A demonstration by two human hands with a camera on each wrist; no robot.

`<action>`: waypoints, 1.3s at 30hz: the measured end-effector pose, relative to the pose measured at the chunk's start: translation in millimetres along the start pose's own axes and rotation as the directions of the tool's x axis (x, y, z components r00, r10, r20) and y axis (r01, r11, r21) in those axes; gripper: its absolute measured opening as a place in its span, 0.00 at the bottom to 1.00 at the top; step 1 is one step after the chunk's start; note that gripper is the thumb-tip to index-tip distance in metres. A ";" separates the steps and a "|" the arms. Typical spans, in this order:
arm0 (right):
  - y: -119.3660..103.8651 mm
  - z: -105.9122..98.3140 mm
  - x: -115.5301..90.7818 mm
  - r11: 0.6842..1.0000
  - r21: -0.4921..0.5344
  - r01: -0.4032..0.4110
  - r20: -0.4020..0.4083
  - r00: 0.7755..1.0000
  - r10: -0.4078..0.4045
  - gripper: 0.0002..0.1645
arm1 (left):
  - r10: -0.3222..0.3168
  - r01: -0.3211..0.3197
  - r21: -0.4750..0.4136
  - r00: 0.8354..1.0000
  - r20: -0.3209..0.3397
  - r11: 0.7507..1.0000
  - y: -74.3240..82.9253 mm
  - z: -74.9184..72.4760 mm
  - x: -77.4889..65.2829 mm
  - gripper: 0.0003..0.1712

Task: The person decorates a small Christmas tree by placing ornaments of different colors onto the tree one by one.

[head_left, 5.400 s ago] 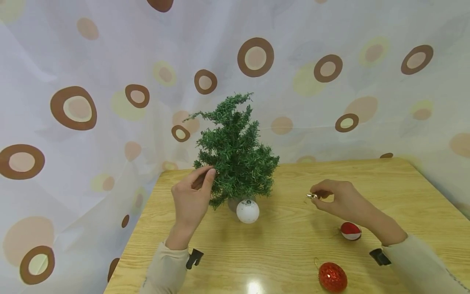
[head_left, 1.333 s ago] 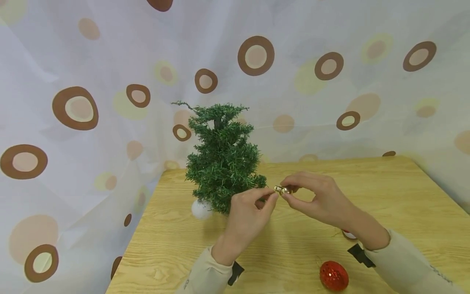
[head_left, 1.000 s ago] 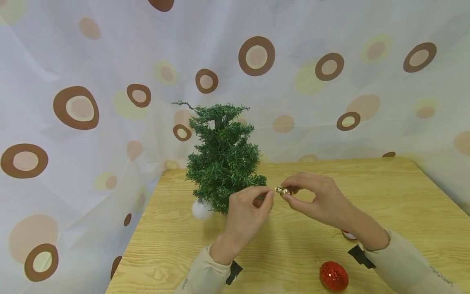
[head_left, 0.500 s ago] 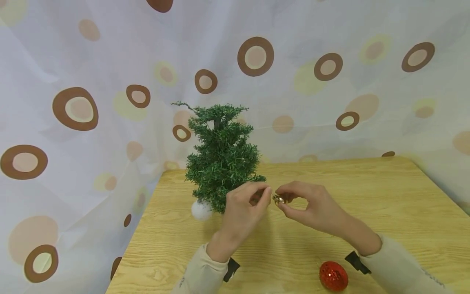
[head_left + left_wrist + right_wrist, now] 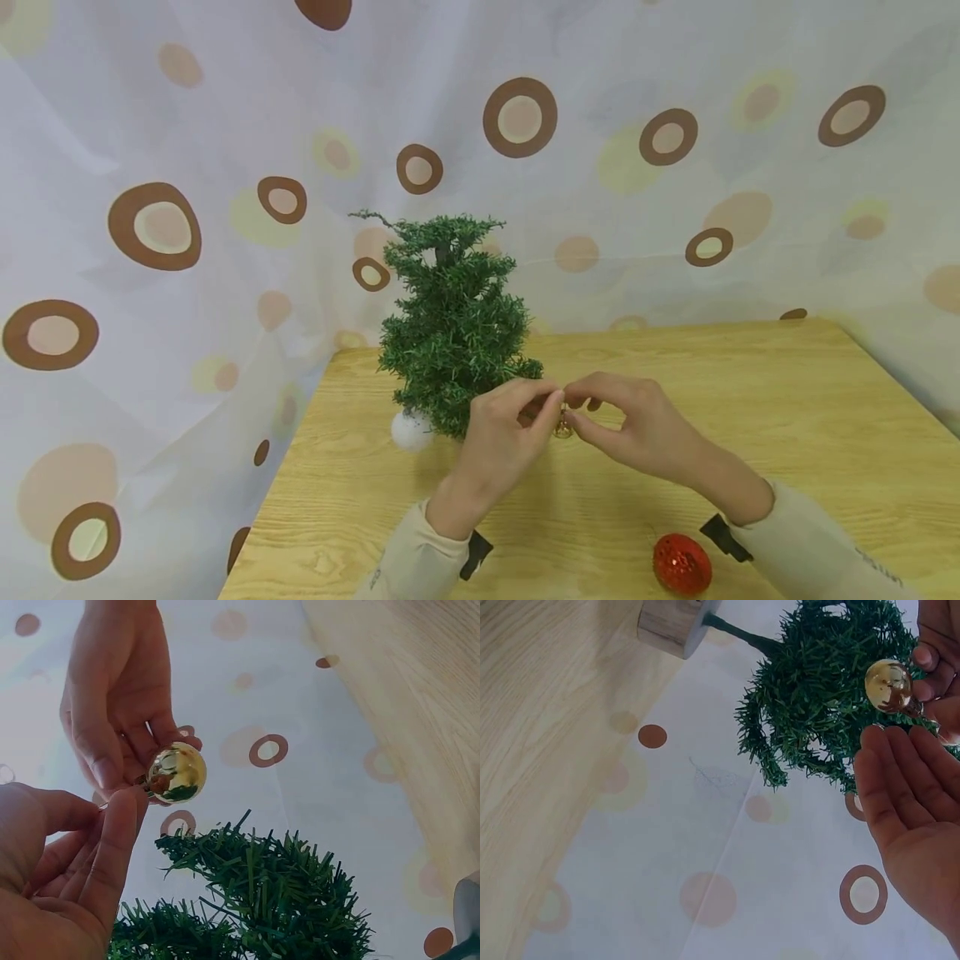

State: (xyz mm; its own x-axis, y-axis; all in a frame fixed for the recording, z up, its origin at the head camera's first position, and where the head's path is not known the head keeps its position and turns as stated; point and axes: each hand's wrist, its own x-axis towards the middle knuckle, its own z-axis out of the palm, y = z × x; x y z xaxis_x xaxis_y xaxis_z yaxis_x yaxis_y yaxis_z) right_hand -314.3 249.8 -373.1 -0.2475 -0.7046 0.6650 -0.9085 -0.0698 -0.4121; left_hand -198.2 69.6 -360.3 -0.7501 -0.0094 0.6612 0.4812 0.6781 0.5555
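Note:
In front of the small artificial Christmas tree [image 5: 453,325], my left hand [image 5: 506,437] pinches the thin hook of a gold bauble [image 5: 562,429] between thumb and forefinger. The bauble hangs below those fingertips, its shiny round body plain in the left wrist view [image 5: 180,774]. My right hand [image 5: 637,429] is close against it, forefinger by the left fingertips and thumb beside the bauble's cap. Several of its fingers look fairly straight in the right wrist view. Whether right thumb and forefinger grip the hook is hidden. A white ball [image 5: 411,430] sits at the tree's lower left.
A red glittery bauble [image 5: 681,564] with a hook lies on the wooden table [image 5: 750,400] near the front, left of my right sleeve. The tree stands on a round wooden base [image 5: 671,626]. A spotted curtain [image 5: 600,208] hangs behind the table.
My left hand has left the tree's lower left and met the right hand at the bauble's hook. The tree has turned, its white ball now left. The bauble has tipped downward; the red-and-white ornament is hidden.

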 end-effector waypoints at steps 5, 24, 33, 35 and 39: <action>-0.8 3.1 1.6 0.999 -0.001 0.032 -0.051 0.998 -0.032 0.21 | -0.001 0.001 0.009 1.000 -0.013 1.000 -1.0 0.6 -2.2 0.07; -1.3 20.1 7.4 0.999 0.050 0.000 -0.059 0.998 0.002 0.14 | -0.030 0.032 0.016 0.997 -0.074 0.999 -8.6 0.1 -14.6 0.07; 5.5 29.0 8.9 0.999 0.035 0.037 -0.078 0.996 -0.034 0.12 | -0.114 0.116 0.018 0.989 -0.099 0.993 -12.4 0.4 -21.0 0.06; 8.1 30.8 8.6 0.999 0.024 0.031 -0.075 0.997 -0.030 0.10 | -0.133 0.136 0.025 0.986 -0.099 0.990 -12.9 0.5 -21.3 0.06; 11.1 32.8 8.5 1.000 0.008 0.023 -0.067 0.998 -0.023 0.10 | -0.140 0.146 0.047 0.984 -0.114 0.988 -14.3 2.0 -21.8 0.06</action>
State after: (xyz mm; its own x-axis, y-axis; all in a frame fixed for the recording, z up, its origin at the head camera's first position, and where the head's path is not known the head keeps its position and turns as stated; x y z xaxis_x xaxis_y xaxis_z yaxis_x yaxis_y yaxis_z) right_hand -315.5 219.9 -392.5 -0.2486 -0.6542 0.7143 -0.9113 -0.0919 -0.4014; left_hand -189.7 61.6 -383.7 -0.7532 -0.1879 0.6304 0.3449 0.7032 0.6217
